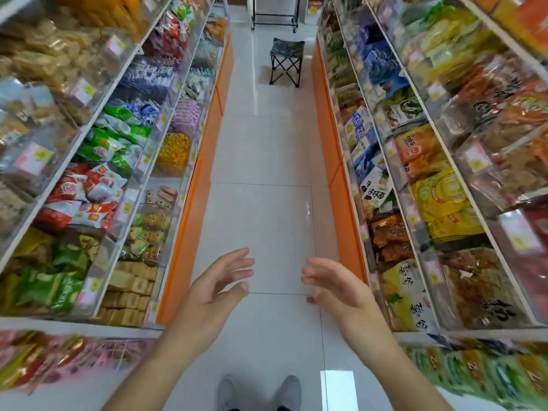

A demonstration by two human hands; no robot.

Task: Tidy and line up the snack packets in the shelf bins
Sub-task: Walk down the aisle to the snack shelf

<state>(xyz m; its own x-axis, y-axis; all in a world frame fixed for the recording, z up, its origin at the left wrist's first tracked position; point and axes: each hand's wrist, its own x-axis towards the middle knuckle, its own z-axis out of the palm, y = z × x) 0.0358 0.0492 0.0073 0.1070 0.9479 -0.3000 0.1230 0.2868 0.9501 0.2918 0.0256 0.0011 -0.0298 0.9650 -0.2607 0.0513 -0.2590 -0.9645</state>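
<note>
Fingers well apart from packets

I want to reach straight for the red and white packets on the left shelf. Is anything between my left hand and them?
Nothing visible blocks the way. The left hand hangs open over the bare floor of the aisle, and the red and white packets sit in their bin up and to its left, with only open air between.
</note>
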